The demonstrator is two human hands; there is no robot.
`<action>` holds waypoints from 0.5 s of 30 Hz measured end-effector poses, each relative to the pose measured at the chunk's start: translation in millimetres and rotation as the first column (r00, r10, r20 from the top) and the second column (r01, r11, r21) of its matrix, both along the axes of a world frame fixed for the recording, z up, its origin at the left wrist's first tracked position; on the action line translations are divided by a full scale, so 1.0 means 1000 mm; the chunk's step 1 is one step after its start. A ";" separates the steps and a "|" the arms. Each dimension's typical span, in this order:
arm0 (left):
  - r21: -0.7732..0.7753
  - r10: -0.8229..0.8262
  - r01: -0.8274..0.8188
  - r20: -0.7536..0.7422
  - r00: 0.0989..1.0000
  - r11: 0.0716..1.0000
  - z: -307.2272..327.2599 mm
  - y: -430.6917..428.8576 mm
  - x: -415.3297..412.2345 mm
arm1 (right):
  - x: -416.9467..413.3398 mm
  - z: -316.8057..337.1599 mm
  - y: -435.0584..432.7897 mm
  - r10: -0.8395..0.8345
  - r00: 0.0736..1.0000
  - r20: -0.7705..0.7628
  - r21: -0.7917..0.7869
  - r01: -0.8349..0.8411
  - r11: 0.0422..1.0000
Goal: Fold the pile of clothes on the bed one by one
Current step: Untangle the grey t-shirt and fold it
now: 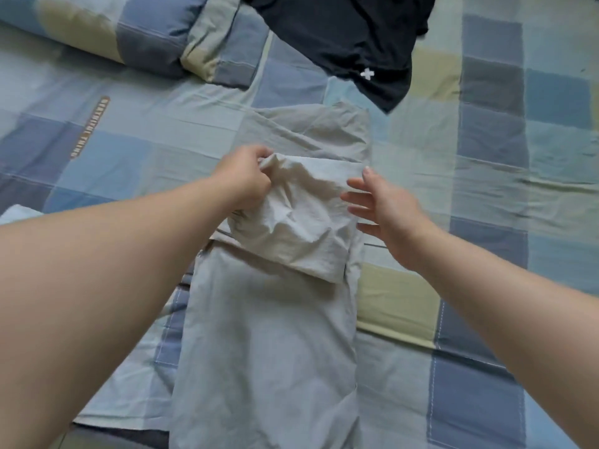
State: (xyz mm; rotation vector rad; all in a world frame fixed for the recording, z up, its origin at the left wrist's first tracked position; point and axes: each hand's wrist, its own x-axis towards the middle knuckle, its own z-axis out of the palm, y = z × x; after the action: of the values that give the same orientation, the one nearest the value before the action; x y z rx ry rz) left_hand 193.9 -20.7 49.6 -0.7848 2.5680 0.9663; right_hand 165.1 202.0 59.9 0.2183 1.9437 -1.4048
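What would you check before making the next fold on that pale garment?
1. Left hand grips a far corner of the flap: ok.
2. Right hand grips the opposite side: not ok, its fingers are straight at that edge.
3. Flap smooth: not ok, it is wrinkled.
4. Pale garment below the flap lies flat on the bed sheet: ok.
5. Dark garment clear of the fold: ok, it lies apart.
6. Flap lined up with the layer beneath: cannot tell.
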 end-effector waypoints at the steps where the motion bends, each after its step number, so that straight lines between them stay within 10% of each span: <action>1: -0.088 0.009 -0.008 0.015 1.000 0.996 -0.007 -0.015 0.002 | 0.001 -0.010 -0.008 0.052 0.993 -0.110 0.074 -0.044 0.996; 5: -0.445 -0.028 -0.002 -0.062 0.998 0.896 -0.032 -0.037 0.018 | 0.004 -0.056 -0.027 0.444 0.794 -0.416 0.494 -0.212 0.843; 10: -0.414 -0.414 0.428 0.128 0.901 0.804 -0.100 -0.022 0.031 | 0.005 -0.122 -0.054 0.726 0.636 -0.263 0.770 -0.314 0.555; 15: -0.441 -0.403 0.416 0.128 0.906 0.795 -0.161 -0.031 0.034 | 0.009 -0.181 -0.064 0.775 0.585 -0.238 0.872 -0.222 0.436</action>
State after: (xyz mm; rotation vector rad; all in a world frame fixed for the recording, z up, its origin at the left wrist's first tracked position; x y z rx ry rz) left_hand 228.1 -51.7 -111.7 -0.2973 2.8049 0.2078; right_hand 174.5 138.3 -121.0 -0.5634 2.7360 -0.0540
